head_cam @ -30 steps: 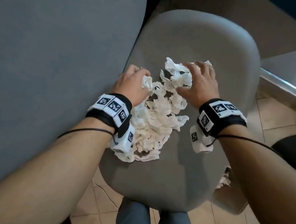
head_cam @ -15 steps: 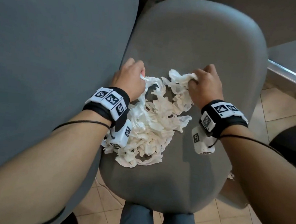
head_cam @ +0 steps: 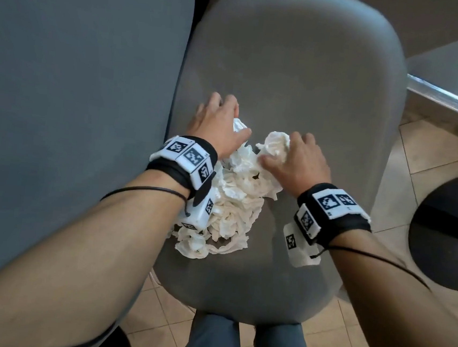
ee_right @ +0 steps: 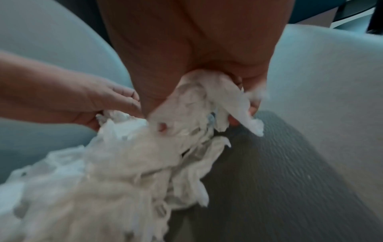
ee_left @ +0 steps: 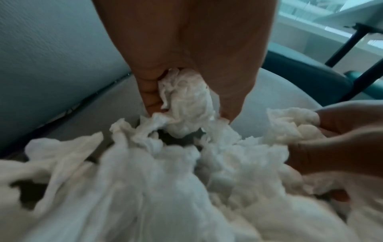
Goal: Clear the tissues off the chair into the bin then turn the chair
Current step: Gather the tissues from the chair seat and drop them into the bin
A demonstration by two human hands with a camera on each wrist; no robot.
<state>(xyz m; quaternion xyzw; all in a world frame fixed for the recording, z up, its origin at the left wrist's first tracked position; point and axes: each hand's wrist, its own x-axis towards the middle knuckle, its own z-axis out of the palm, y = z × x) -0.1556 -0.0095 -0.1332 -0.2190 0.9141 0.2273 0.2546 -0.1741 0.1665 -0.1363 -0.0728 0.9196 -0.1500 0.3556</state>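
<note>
Head view: left hand (head_cam: pixel 215 127) and right hand (head_cam: pixel 296 163), fingers curled, clutch crumpled tissues (head_cam: pixel 233 201) on chair seat (head_cam: pixel 302 68). Best rake loose edges inward before lifting.

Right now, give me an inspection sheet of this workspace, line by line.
Surface: grey chair seat, bare beyond the pile.
Job's things: crumpled white tissues heaped on the seat; the bin is not clearly in view.
Clutter: nothing seen.
Grippers: left hand grips a wad of tissue; right hand grips another.
Cables: thin black cords along both forearms.
Surroundings: grey upholstered panel left of the seat, tiled floor, dark round base at right.
</note>
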